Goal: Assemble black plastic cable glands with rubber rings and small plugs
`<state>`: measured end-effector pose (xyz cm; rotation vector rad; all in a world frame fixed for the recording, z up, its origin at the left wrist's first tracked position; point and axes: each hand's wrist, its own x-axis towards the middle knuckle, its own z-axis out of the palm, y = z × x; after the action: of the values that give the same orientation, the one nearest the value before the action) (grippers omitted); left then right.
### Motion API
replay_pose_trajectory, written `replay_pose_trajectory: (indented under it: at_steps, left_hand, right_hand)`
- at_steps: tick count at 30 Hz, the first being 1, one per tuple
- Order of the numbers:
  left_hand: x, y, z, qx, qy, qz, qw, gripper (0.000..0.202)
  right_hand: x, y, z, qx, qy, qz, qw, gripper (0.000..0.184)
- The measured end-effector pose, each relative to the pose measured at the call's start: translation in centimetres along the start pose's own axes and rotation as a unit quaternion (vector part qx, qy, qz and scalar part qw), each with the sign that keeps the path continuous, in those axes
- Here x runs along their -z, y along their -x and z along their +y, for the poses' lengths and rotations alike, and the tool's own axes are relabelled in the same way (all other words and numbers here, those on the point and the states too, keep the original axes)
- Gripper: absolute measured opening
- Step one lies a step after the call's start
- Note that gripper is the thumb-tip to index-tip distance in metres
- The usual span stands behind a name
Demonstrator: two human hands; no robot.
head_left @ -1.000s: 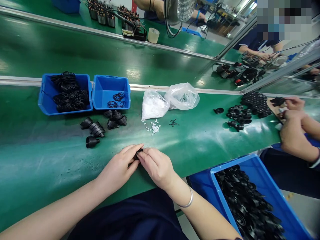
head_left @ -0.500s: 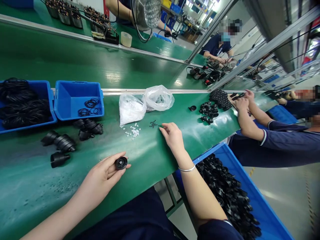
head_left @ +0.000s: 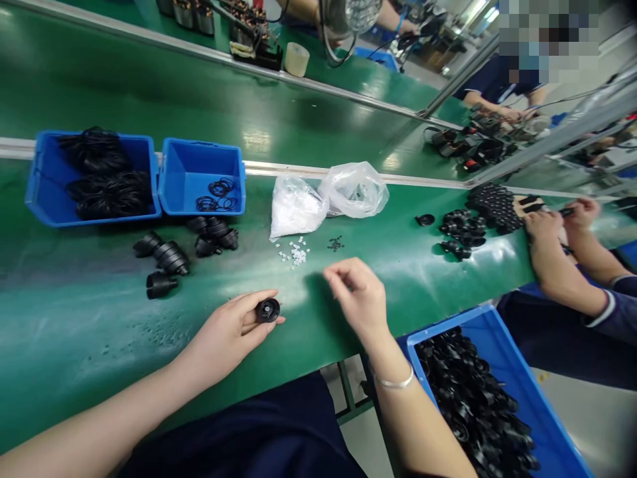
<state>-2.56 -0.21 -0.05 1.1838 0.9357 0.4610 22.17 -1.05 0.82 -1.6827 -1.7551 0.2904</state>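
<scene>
My left hand [head_left: 239, 335] is closed around a round black plastic cap [head_left: 269, 310], its hollow side facing up with a small light spot at the centre. To the right of it, my right hand [head_left: 358, 295] hovers over the bench with thumb and forefinger pinched; whatever lies between the tips is too small to make out. Just beyond that hand are a scatter of tiny black pieces [head_left: 336, 243] and a little pile of small white pieces [head_left: 298, 255]. Behind them stand a clear bag of white pieces [head_left: 297, 211] and an opened clear bag [head_left: 355, 189].
Black ribbed parts [head_left: 169, 257] lie at left, before a blue bin of black cords [head_left: 94, 216] and a blue bin with black rings [head_left: 199, 149]. A blue crate [head_left: 527, 392] full of black parts stands at lower right. A co-worker's hands [head_left: 552, 222] work beyond several black parts [head_left: 462, 229].
My right hand has drawn back from the tiny black pieces toward my left hand, fingertips pinched. My left hand still holds the cap. The camera view has shifted left.
</scene>
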Motion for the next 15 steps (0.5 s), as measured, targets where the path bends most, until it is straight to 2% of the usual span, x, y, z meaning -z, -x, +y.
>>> replay_pose_trajectory:
  at_steps: [3,5,9,15]
  left_hand:
    - [0.0,0.0,0.1,-0.009,-0.008,0.017,1.0,0.043]
    - [-0.1,0.0,0.1,-0.013,-0.025,0.027,0.999,0.043]
    - [-0.1,0.1,0.0,-0.032,-0.053,0.029,0.998,0.043]
    - [0.1,0.0,0.0,-0.055,-0.103,0.037,0.992,0.043]
  right_hand:
    - [-1.9,2.0,-4.2,0.061,-0.112,-0.079,0.989,0.006]
    - [-3.0,2.5,-5.5,0.085,-0.137,-0.096,0.982,0.008]
    - [-3.9,2.2,-5.8,0.093,-0.119,-0.12,0.981,0.011]
    - [-3.5,2.1,-5.9,0.117,-0.097,-0.138,0.979,0.014]
